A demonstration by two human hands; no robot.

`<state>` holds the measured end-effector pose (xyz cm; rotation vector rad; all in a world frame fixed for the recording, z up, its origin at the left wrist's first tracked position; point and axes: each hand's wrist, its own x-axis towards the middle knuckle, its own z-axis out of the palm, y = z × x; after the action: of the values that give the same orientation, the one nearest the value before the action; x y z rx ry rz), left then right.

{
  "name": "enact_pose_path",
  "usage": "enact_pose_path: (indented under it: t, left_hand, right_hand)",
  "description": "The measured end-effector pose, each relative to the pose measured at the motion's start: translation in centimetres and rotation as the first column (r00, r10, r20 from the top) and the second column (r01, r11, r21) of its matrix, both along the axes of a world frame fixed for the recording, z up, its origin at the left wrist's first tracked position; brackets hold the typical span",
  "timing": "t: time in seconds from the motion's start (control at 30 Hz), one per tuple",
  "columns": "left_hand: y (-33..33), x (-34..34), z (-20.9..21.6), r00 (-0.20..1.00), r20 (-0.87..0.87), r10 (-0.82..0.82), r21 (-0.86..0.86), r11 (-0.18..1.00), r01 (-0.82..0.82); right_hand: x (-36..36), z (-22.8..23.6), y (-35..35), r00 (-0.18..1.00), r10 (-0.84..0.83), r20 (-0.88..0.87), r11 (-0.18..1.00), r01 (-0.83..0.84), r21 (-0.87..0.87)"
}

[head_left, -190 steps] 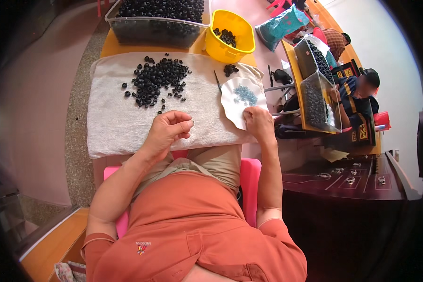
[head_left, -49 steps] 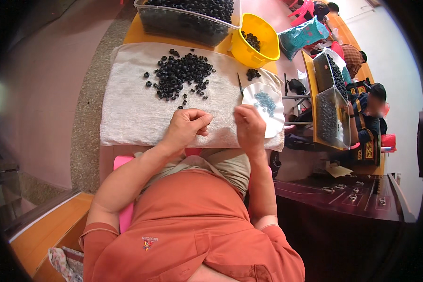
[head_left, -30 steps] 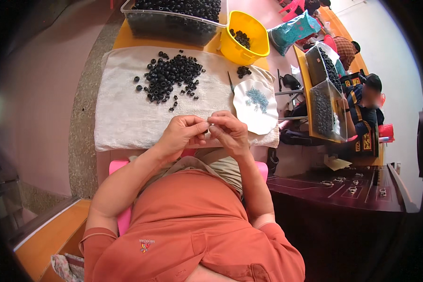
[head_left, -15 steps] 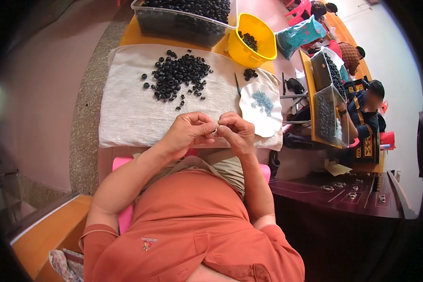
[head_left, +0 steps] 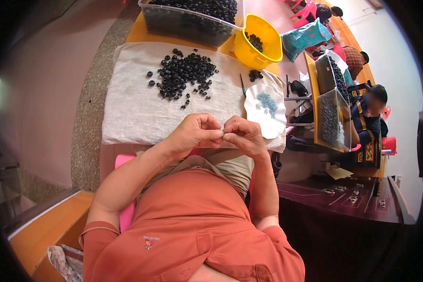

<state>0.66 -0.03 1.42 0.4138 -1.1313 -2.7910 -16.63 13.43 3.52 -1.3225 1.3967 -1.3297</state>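
My left hand (head_left: 196,134) and my right hand (head_left: 244,137) meet fingertip to fingertip above the near edge of a white cloth (head_left: 134,101). Both are closed in a pinch; whatever they hold is too small and covered to make out. Beyond them on the cloth lies a loose pile of black ring-shaped pieces (head_left: 181,75). Beside my right hand sits a white wavy-edged plate (head_left: 258,123) bearing small pale-blue pieces (head_left: 267,102). A thin dark pointed tool (head_left: 243,85) lies at the plate's left edge, near a small cluster of black pieces (head_left: 255,75).
At the far side stand a clear bin of black pieces (head_left: 188,21) and a yellow tub (head_left: 254,58). To the right, a person (head_left: 369,110) sits behind another table with clear bins (head_left: 333,120). A teal bag (head_left: 305,40) stands farther back. A dark purple cabinet (head_left: 333,202) is at lower right.
The view has shifted slightly, so the table things appear a little farther right. My fingertips have come closer together, and the small ring-like thing seen between them before is now covered.
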Motion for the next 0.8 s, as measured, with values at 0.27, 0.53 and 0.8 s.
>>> enact_pose_path:
  t: [0.27, 0.53, 0.8]
  left_hand:
    - [0.1, 0.1, 0.4, 0.995, -0.005, -0.097, 0.033, 0.995, 0.097]
    - [-0.4, 0.2, 0.5, 0.997, -0.003, -0.08, 0.087, 0.993, 0.08]
    - [-0.8, 0.2, 0.3, 1.0, 0.015, 0.013, 0.099, 0.995, -0.014]
  right_hand:
    - [-0.9, 0.8, -0.2, 0.972, 0.135, 0.195, 0.969, -0.171, 0.18]
    - [-0.2, -0.3, -0.4, 0.964, 0.053, 0.26, 0.992, -0.082, 0.101]
    - [2.5, -1.1, -0.4, 0.992, -0.127, 0.011, 0.987, 0.127, -0.098]
